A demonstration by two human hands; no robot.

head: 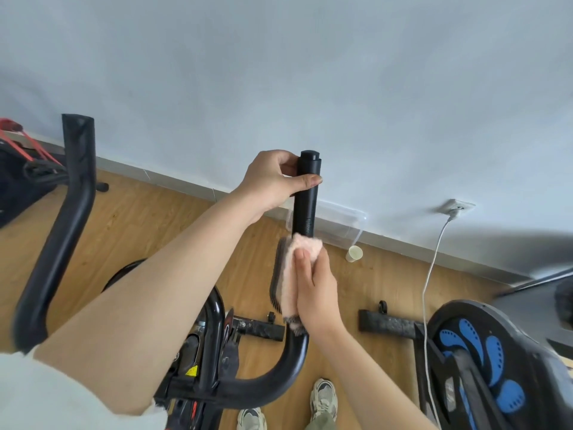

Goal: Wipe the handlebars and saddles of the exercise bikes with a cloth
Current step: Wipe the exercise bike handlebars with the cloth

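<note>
The black right handlebar (305, 209) of an exercise bike rises upright in the middle of the head view. My left hand (273, 181) grips it near its capped top end. Lower down, my right hand (316, 290) presses a pink and grey cloth (290, 274) around the same bar, just above its curved bend. The left handlebar (66, 212) stands untouched at the left. No saddle is in view.
A second bike with a black and blue flywheel cover (483, 352) stands at the right, a white cable (431, 274) running up to a wall socket (455, 207). A paper cup (354, 253) and a clear plastic box (338, 221) lie by the wall. My shoes (324, 398) are below.
</note>
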